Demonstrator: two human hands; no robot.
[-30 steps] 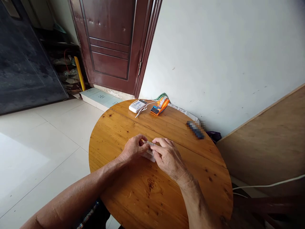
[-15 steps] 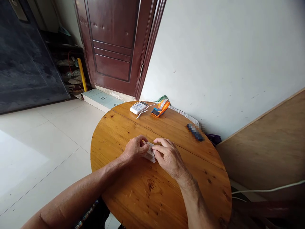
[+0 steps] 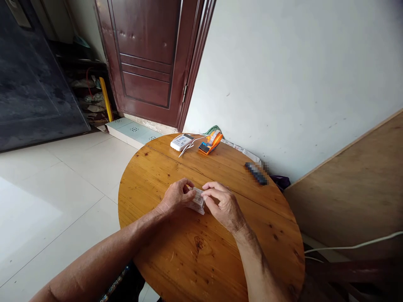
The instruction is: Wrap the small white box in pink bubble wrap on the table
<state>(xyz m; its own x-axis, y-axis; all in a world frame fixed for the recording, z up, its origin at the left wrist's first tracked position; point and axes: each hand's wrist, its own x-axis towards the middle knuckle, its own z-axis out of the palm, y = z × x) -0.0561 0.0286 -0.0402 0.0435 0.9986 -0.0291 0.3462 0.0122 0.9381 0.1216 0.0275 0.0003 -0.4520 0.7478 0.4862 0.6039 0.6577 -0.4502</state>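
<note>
A small whitish, translucent packet (image 3: 198,202) with faint printing lies between my hands, over the middle of the round wooden table (image 3: 201,260). My left hand (image 3: 179,194) is closed on the packet's left side, with the thumb on its upper edge. At the packet's right edge is my right hand (image 3: 223,205), its thumb and index finger pinched together there. The other fingers of that hand are curved above. Whatever sits between those right fingertips is too small to make out.
Toward the table's far edge lie a white device with a cable (image 3: 181,142) and an orange tape dispenser (image 3: 210,143). A dark, partly blurred object (image 3: 256,173) rests at the right. Behind stand a wall and a brown door (image 3: 147,54).
My right thumb and index finger have drawn closer together at the packet's edge. More of the packet's printed face shows. The view has shifted slightly.
</note>
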